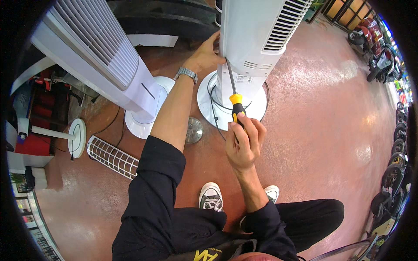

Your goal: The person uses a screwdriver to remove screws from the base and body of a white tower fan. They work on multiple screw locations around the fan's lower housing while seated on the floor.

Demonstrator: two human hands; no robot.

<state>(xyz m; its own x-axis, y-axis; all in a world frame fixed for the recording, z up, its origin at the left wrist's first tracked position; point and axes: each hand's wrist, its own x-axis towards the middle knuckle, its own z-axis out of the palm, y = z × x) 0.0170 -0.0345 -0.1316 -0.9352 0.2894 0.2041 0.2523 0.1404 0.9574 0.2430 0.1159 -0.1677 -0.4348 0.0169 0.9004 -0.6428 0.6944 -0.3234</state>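
A white tower fan [248, 39] with a slatted grille stands upright on its round base [257, 108]. My left hand [204, 55] steadies its left edge, thumb against the casing and fingers reaching round the side, partly hidden. In my right hand [246, 143] is a screwdriver [236, 102] with a yellow and black handle. Its long metal shaft points up at the casing near my left thumb; whether the tip sits in a screw is too small to tell. A dark cord [213, 102] loops over the base.
Another white tower fan [126, 78] stands at the left. Near its base lie a white grid panel [112, 156] and a shiny metal dish [194, 130]. Farther left is a white round-based stand [77, 138]. Motorbikes [374, 48] and several tyres [394, 169] line the right side.
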